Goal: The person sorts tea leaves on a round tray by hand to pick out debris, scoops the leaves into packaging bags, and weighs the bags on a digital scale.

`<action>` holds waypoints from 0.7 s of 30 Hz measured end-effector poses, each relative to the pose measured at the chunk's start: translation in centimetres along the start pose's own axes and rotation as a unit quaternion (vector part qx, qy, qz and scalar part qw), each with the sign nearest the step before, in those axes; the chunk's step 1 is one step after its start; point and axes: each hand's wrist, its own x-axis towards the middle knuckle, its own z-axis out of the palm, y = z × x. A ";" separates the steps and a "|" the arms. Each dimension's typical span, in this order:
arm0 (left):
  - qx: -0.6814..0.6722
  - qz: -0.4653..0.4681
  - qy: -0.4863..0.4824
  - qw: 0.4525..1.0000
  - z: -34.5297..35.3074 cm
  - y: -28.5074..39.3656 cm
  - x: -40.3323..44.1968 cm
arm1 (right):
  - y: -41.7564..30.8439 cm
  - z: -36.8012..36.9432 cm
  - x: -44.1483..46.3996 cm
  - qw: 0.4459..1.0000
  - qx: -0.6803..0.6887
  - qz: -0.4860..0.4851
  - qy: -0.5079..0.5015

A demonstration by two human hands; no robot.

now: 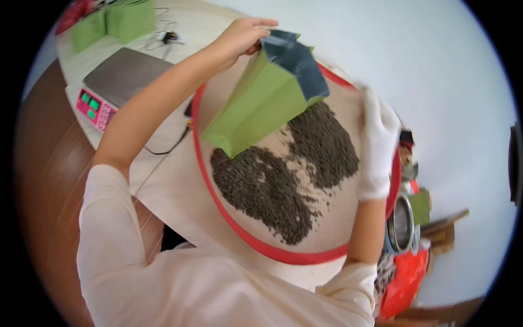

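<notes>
My left hand, bare, is closed on the upper rim of a green bag. The bag is tilted, its dark grey-lined mouth open toward the upper right and its bottom toward the lower left. It hangs over a round tray with a red rim. On the tray lie two piles of small dark pieces that look like dried leaves, with scattered bits between them. My right hand wears a white glove and is over the tray's right side, apart from the bag. Its fingers are smeared by motion.
Left of the tray stands a scale with a pink display panel. More green bags stand at the far left, near a cable and plug. At right are a metal bowl, a red plastic bag and a white wall.
</notes>
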 end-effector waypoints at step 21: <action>0.048 -0.007 0.383 0.922 -44.2 -10.8 8.1 | 13.0 1.7 -11.9 0.946 -0.092 0.199 -0.239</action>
